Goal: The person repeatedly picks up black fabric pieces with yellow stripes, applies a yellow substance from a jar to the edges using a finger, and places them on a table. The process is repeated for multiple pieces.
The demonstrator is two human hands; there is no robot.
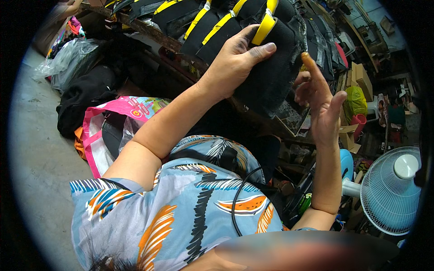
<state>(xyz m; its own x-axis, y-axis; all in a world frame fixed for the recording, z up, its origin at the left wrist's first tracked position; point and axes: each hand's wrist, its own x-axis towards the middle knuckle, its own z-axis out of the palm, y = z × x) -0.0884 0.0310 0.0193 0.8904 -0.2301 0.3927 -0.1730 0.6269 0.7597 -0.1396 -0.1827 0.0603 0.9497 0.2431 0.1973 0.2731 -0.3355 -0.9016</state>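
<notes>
My left hand (233, 63) grips a black, padded sole-shaped piece (275, 83), its thumb lying on top beside a yellow strap (264, 30) that loops over the piece. Most of the left fingers are hidden behind it. On the other side, my right hand (321, 104) has its index finger stretched up, with an orange-brown smear on the tip, at the piece's right edge; whether they touch I cannot tell. The right thumb stands apart and the other fingers are half curled, holding nothing. Several similar black pieces with yellow straps (217, 29) lie in a row beyond my left hand.
A wooden bench edge (156, 35) runs under the row of pieces. To the left are a pink-and-white bag (92, 135), a dark cloth bundle (86, 97) and a clear plastic bag (74, 63). At right stand a fan (391, 194), cardboard boxes (361, 81) and a yellow-green bag (357, 101).
</notes>
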